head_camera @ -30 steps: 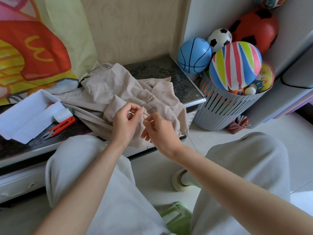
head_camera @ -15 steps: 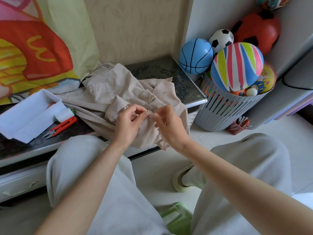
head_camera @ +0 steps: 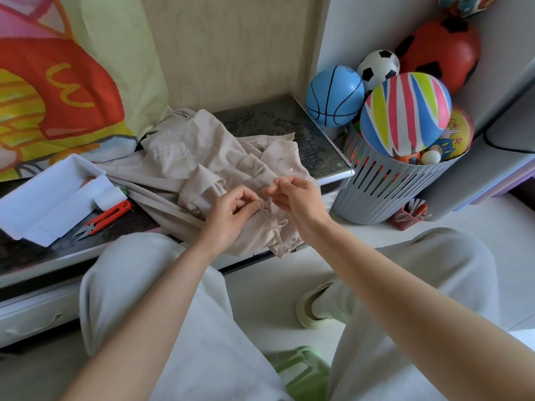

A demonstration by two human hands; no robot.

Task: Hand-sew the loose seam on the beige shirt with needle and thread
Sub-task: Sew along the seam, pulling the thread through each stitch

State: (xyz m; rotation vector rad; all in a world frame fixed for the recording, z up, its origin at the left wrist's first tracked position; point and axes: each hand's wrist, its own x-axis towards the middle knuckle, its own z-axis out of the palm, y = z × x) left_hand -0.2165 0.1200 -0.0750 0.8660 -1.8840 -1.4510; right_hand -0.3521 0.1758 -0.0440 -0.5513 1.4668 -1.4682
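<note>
1. Far left on the worktop (head_camera: 289, 120), orange snips (head_camera: 107, 217) lie beside a white tray (head_camera: 43, 198), well apart from the work.
2. The beige shirt (head_camera: 179, 157) is heaped mid-worktop, its near edge hanging over the front.
3. The left hand (head_camera: 231, 215) pinches the fabric at the seam.
4. The thread (head_camera: 267, 224) trails down just right of that pinch, between the hands.
5. The right hand (head_camera: 295, 198), nearer it, pinches fingertips together, seemingly on the thread; the needle is too small to tell.

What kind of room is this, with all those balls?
Probably a room at home, maybe a playroom: a grey basket heaped with toy balls, a bright cartoon cloth by the wall, and a beige shirt lying on a low cabinet.
</note>
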